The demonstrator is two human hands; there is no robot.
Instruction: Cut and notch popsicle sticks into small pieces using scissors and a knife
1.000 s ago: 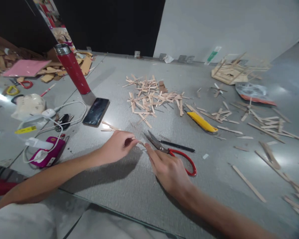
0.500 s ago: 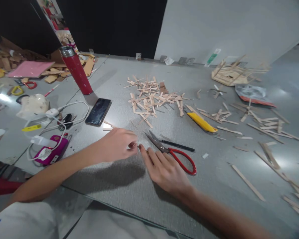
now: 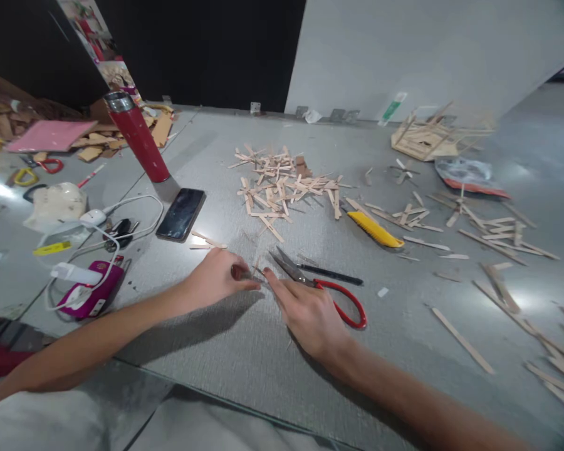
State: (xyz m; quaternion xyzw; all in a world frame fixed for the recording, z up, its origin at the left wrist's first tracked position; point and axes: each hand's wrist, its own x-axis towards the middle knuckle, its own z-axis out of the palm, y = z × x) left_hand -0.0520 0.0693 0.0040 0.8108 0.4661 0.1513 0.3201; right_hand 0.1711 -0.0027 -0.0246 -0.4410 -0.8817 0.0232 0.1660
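Counting two bare hands: left hand at eight o'clock, right hand at five; one red cylindrical bottle at ten; one flat black phone at nine; one yellow ribbed cutter at three; flat pale wooden sticks at twelve, too overlapped to count.

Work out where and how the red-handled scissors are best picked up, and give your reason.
Probably by the outer curve of the red handle, coming from the picture's right: it bows outward there in a loop, while the parted blades point away, to the upper left. The right hand hides the handle's other side.
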